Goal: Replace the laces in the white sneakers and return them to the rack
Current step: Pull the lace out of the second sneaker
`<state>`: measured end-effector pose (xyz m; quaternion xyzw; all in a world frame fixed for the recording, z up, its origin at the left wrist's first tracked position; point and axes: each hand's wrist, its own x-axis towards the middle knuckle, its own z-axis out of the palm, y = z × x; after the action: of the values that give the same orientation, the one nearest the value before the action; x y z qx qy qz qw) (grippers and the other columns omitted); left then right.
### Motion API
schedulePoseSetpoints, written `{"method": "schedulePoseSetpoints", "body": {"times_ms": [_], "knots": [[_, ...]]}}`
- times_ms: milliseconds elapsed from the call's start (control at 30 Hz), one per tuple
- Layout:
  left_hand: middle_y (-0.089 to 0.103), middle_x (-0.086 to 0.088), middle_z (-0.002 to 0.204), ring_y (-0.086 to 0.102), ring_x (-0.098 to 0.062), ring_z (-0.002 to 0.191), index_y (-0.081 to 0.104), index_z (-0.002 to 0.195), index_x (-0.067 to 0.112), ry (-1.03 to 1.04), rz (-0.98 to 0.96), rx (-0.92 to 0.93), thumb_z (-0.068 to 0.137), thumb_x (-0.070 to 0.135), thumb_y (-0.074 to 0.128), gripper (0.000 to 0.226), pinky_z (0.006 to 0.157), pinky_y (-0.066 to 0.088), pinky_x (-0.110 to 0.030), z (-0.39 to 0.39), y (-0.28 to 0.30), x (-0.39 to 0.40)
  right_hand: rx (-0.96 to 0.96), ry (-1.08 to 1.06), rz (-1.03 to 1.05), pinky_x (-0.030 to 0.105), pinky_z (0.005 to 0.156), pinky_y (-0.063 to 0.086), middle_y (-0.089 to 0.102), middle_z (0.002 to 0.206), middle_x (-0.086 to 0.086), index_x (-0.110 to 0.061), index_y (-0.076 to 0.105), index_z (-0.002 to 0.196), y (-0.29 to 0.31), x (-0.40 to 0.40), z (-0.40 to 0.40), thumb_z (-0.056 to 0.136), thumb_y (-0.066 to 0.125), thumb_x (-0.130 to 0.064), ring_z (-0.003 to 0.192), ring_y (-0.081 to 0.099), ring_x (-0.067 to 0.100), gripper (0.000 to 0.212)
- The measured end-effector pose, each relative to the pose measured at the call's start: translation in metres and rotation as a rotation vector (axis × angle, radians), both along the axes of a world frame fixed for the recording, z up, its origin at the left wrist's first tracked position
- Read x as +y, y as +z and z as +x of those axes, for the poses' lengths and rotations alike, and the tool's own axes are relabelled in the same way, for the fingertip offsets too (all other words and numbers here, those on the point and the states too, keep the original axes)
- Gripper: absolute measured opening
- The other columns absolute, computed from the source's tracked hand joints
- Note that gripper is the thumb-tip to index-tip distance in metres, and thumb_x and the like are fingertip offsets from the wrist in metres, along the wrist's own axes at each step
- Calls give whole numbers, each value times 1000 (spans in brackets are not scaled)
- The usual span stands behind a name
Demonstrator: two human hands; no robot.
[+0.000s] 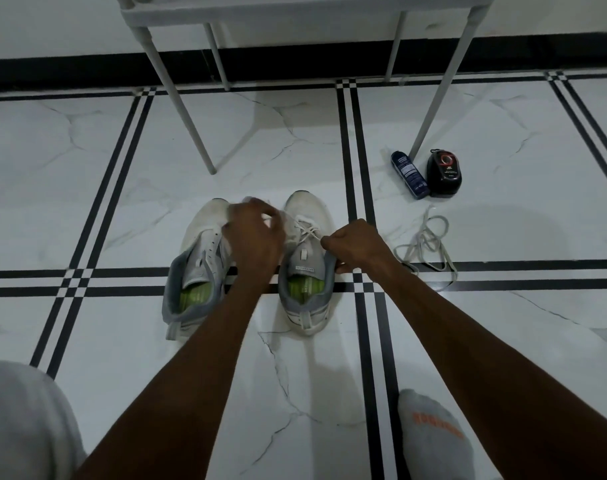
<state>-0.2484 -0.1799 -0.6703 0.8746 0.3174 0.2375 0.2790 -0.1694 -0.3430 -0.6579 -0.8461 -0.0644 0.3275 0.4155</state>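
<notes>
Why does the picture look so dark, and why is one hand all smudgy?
Head view: the room light is dim, so the white floor looks grey-blue; the left hand over the sneakers is smeared by motion blur, while the right hand pinching the lace is sharper; the wide lens bends the floor lines and rack legs outward.

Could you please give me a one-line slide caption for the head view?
Both hands thread a lace through the right sneaker; a loose lace lies nearby.
</notes>
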Motion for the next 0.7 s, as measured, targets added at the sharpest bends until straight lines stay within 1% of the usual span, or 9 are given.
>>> {"method": "schedulePoseSetpoints", "body": {"times_ms": [33,100,167,200,300,400,533,600,700], "knots": [[72,-8,98,64,-31,98,74,86,12,216,-154,-94,87,20,65,12,89,51,-42,0,5,16,-6,-7,2,38,63,63,73,71,17,8,71,74,0,-1,0,84,68,-23,60,72,24,33],[68,-15,110,60,-36,107,72,103,8,372,-215,-21,89,18,62,18,94,43,-34,-2,11,35,-36,-2,-14,32,56,61,65,55,8,4,68,62,0,-4,0,84,69,-22,51,68,19,34],[59,-14,125,52,-35,117,61,123,12,211,-90,83,86,16,63,37,88,31,-29,-1,16,24,-54,25,-32,36,58,62,55,44,0,-5,60,51,0,-3,-1,83,69,-23,49,65,18,38],[56,-11,128,48,-34,119,57,127,16,68,-8,85,83,17,64,45,88,32,-31,-2,16,11,-64,41,-44,40,61,63,56,45,0,-5,61,51,0,-2,-1,82,70,-26,52,67,21,38],[57,0,127,44,-32,123,63,118,23,-308,153,268,72,32,56,47,96,38,-45,0,8,-29,-112,62,-57,49,63,62,64,54,10,-2,66,56,-1,2,3,79,72,-38,61,71,29,43],[64,6,119,48,-28,121,68,108,24,-387,270,437,75,41,60,38,99,31,-48,1,-5,-40,-131,76,-52,50,63,61,55,49,10,-2,58,51,-4,5,4,80,71,-45,62,69,35,53],[70,5,107,53,-25,112,74,92,24,-419,424,418,86,32,62,16,97,31,-47,3,-16,-36,-128,76,-81,31,54,58,55,48,5,-7,56,51,-3,3,2,84,71,-43,52,67,24,51],[72,3,96,60,-25,103,75,85,23,-352,248,272,85,28,65,11,93,40,-45,4,-15,-27,-120,63,-73,26,52,58,60,50,6,-3,62,54,-3,1,2,85,70,-32,50,67,18,43],[76,-6,91,70,-27,90,78,90,14,185,-263,-69,87,28,71,16,82,48,-29,-1,7,6,-80,31,-38,39,61,63,67,61,15,4,67,62,-6,-3,4,84,69,-26,55,71,24,37]]}}
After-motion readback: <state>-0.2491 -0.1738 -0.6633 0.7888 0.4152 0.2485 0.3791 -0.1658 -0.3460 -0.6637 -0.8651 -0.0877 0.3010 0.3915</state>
